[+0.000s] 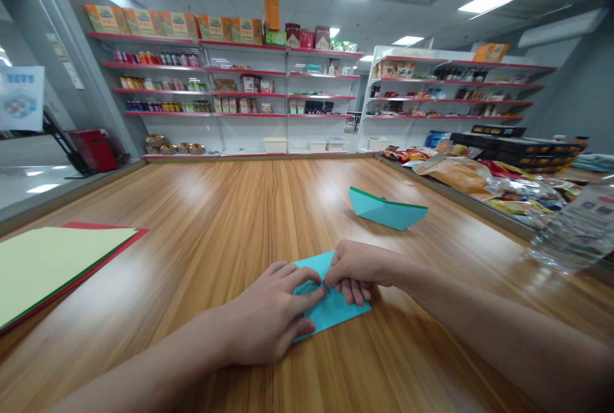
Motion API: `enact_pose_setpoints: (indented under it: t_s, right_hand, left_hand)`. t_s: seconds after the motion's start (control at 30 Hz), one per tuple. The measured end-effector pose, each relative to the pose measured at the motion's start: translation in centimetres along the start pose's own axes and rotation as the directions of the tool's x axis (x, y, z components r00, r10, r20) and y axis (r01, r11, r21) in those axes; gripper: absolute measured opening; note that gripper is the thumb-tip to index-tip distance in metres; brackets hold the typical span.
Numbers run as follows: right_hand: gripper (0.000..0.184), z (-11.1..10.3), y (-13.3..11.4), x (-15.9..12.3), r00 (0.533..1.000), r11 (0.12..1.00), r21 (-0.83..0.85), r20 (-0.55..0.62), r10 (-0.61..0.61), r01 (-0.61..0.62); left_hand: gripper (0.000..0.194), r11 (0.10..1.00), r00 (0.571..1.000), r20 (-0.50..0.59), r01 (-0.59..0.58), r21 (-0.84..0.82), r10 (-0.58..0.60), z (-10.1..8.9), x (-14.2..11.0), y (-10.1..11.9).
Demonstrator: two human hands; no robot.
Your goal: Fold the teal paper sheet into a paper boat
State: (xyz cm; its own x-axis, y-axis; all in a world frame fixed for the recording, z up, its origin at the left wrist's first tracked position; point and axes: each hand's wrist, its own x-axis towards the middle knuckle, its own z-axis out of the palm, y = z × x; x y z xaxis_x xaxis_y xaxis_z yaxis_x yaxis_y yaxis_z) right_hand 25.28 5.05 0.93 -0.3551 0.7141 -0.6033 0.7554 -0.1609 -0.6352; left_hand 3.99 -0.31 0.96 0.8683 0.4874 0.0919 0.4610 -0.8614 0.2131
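Observation:
A piece of light blue paper (338,311) lies on the wooden table in front of me, partly covered by both hands. My left hand (268,311) rests on its left side, fingers spread and pressing down, thumb near the lower edge. On the upper right part, my right hand (357,270) is closed, thumb and forefinger pinching at the paper's middle and the other fingers curled. The fingertips of both hands nearly meet there; the pinched spot is mostly hidden. Beyond my right hand stands a folded blue paper boat (388,210) with a green rim.
Sheets of pale yellow, green and red paper (52,259) are stacked at the left. A clear plastic bottle (578,227) stands at the right edge, near packaged snacks (460,176) and black boxes (518,149). Stocked shelves (249,93) line the far side behind the wooden table (215,215).

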Motion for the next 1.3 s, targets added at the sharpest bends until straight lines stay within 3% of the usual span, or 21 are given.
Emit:
enact_pose_setpoints:
  t_s: [0.8, 1.3]
  right_hand:
    - [0.027, -1.2, 0.8, 0.5, 0.998, 0.999, 0.032, -0.058, 0.021, -0.019]
    - [0.03, -1.7, 0.6, 0.4, 0.994, 0.998, 0.047, -0.089, 0.055, -0.051]
  left_hand:
    - [0.041, 0.997, 0.997, -0.023, -0.079, -0.02, 0.079, -0.1, 0.0, -0.1]
    - [0.04, 0.998, 0.998, -0.015, -0.058, -0.02, 0.058, -0.1, 0.0, 0.0]
